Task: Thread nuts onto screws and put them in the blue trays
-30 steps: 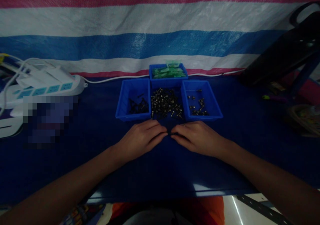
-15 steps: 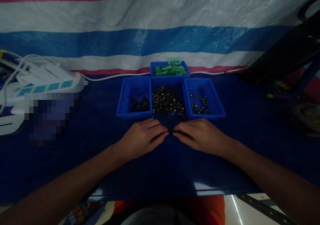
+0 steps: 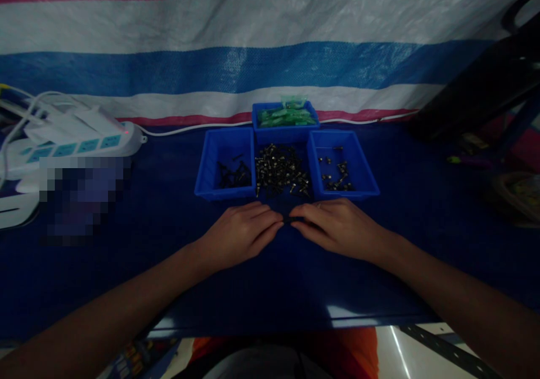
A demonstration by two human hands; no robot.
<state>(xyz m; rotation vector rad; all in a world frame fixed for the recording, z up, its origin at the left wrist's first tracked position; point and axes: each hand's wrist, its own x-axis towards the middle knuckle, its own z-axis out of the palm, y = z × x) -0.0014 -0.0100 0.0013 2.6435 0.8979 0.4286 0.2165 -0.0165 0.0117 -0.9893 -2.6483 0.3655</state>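
Observation:
Between my two hands, over the blue table, is a small dark part (image 3: 288, 220), mostly covered by fingertips; its exact kind does not show. My left hand (image 3: 244, 230) pinches its left end with thumb and index finger. From the other side my right hand (image 3: 337, 227) is closed in a pinch on it. Just beyond lies a pile of screws (image 3: 280, 168), dark with shiny heads. The left blue bin (image 3: 205, 168) holds dark slim pieces, and the right blue bin (image 3: 366, 168) holds several screw-like metal pieces.
Behind the pile, a blue bin (image 3: 265, 134) contains green plastic packets (image 3: 287, 116). A white power strip (image 3: 135, 137) with cables is at the left, near a blurred-out patch. A dark cylindrical object (image 3: 459, 98) leans at the right. A striped sheet (image 3: 189, 70) hangs behind.
Both hands keep their pinch at nearly the same place. The whole view has shifted very slightly; the bins and screws look unchanged.

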